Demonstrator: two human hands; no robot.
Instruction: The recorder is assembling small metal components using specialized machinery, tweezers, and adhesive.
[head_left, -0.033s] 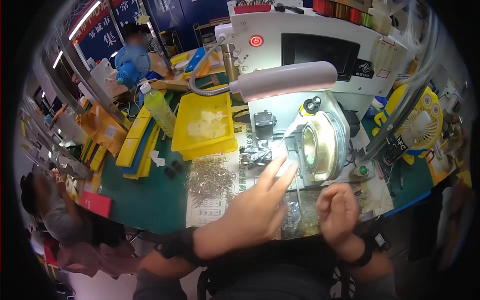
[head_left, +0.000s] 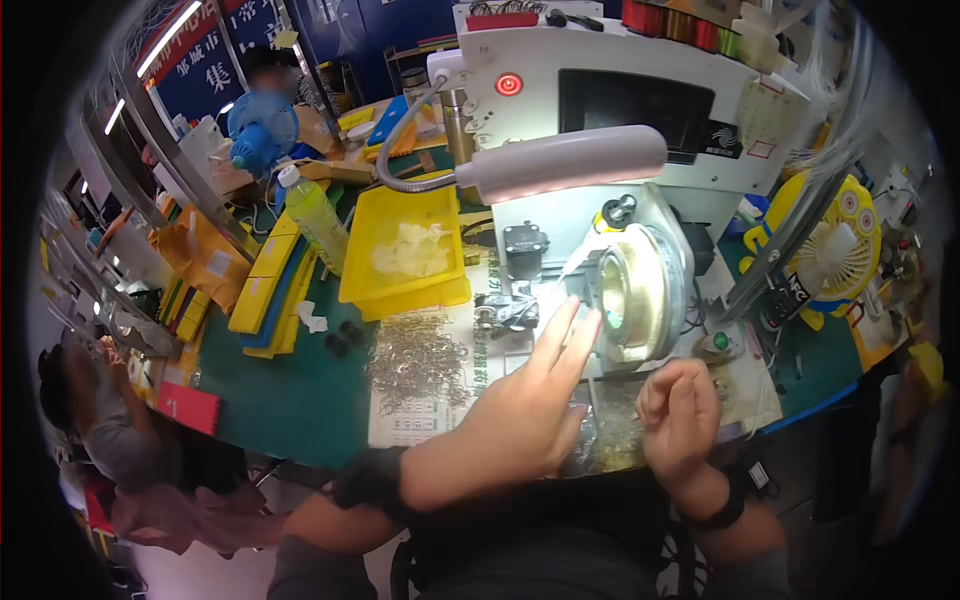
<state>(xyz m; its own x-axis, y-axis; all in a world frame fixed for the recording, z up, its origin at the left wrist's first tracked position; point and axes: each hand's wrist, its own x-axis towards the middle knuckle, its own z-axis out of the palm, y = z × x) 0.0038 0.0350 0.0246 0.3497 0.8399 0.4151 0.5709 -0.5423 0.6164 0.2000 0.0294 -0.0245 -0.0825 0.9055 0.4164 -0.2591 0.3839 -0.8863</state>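
Note:
My left hand (head_left: pixel 530 410) reaches forward with its fingers spread and straight. The fingertips are at the pale round reel (head_left: pixel 640 290) on the front of the white machine (head_left: pixel 640 90), and nothing is in the hand. My right hand (head_left: pixel 680 410) hovers to the right, just below the reel, with its fingers curled in. I cannot see anything pinched in them. Under both hands lies a clear bag of small metal parts (head_left: pixel 605 445). A loose heap of small metal pieces (head_left: pixel 415 355) rests on a printed sheet to the left of my left hand.
A gooseneck lamp (head_left: pixel 570 160) hangs over the reel. Behind the heap are a yellow bin (head_left: pixel 410 285) and a green bottle (head_left: pixel 315 215). A yellow fan (head_left: pixel 850 250) stands at the right and a blue fan (head_left: pixel 260 125) at the back left. Another person (head_left: pixel 100 430) sits at the lower left.

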